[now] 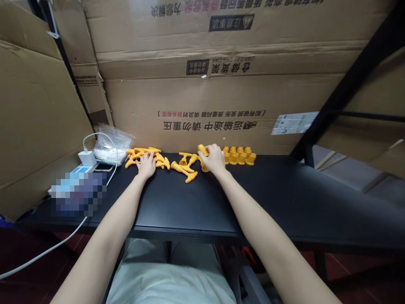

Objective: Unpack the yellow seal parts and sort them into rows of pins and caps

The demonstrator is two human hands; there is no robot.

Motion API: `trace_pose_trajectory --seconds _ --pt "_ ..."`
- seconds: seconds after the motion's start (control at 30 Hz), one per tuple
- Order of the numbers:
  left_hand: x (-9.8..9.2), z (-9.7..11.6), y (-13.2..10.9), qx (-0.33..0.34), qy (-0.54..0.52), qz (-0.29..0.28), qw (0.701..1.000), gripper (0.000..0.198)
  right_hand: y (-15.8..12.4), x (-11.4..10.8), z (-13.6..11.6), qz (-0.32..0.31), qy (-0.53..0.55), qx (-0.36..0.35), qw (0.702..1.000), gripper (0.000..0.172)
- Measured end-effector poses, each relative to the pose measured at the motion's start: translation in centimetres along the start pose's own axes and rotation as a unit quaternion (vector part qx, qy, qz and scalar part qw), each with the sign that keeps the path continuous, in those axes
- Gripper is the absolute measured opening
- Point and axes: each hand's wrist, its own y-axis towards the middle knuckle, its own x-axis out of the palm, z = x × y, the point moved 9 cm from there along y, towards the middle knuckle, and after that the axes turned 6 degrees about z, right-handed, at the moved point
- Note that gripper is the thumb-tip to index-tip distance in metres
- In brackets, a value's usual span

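Note:
My left hand point(146, 165) rests on a heap of yellow T-shaped handles point(163, 162) at the back of the black table, fingers apart and touching the pieces. Whether a piece sits under those fingertips is hidden. My right hand point(215, 158) is closed round a yellow cup-shaped piece point(202, 149), tilted, its end showing between thumb and fingers. Just below that hand stands another yellow piece point(205, 168), partly covered. Between both hands lie loose T-shaped handles point(190, 175), some with a cup-shaped end on the stem. To the right, several yellow cup-shaped pieces point(241, 158) stand in rows.
Cardboard point(196, 97) walls rise behind and at the left. Near the left end are a charger point(87, 158) with a white cable point(71, 234), a phone point(103, 167), clear plastic bags point(110, 145) and a blurred-out item point(79, 194). The black table's point(186, 211) front edge is close to my lap.

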Motion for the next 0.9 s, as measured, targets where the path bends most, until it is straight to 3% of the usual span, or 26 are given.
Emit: trace_pose_trajectory --seconds 0.1,0.2,0.33,0.53,0.7,0.8,0.9 --pt "-0.2 0.2 0.0 0.011 -0.002 0.019 1.0 0.043 0.7 -1.4 4.1 -0.014 -0.054 0.127 0.99 0.034" --pt "-0.5 0.3 0.0 0.015 -0.006 0.035 0.999 0.037 0.4 -1.9 7.7 -0.091 -0.098 0.232 0.964 0.038" --pt "-0.7 0.4 0.1 0.023 -0.004 0.042 0.999 0.032 -1.0 -1.3 10.3 -0.178 -0.126 0.299 0.929 0.045" --pt "-0.4 0.6 0.0 0.033 -0.002 0.03 0.999 0.033 -2.1 0.4 10.5 -0.225 -0.151 0.277 0.922 0.043" --pt "-0.1 0.5 0.1 0.031 0.0 0.018 0.999 0.038 -1.2 -0.4 9.3 -0.182 -0.181 0.232 0.938 0.045" --pt "0.2 0.5 0.1 0.031 0.004 0.012 0.999 0.041 -0.1 -1.2 6.7 -0.123 -0.174 0.17 0.962 0.039" --pt "0.6 0.4 0.1 0.031 0.009 0.002 0.999 0.044 0.1 -0.7 2.1 -0.11 -0.11 0.048 0.987 0.025"
